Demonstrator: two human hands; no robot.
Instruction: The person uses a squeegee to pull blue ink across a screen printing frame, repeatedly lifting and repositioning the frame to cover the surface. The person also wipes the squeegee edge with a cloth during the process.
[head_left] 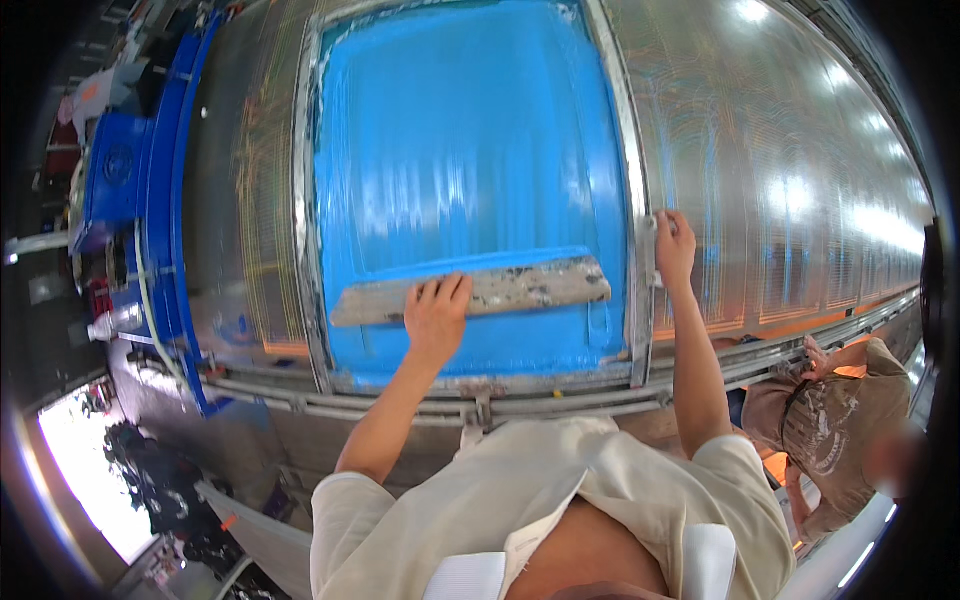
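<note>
Well to the left of both hands stands a blue machine (120, 165). Nearer is the table (220, 200), and on it the frame (304, 200), whose left side lies left of the left hand. Ink (470, 130), bright blue, fills the frame, mostly beyond that hand. The squeegee (500, 287) lies across the ink directly under the left hand (437, 312), whose fingers close together over its bar. The right hand (676, 240), fingers bent, is at the frame's right side; whether it pinches anything I cannot tell. Right of it, nearer the body, is a co-worker (830, 420).
</note>
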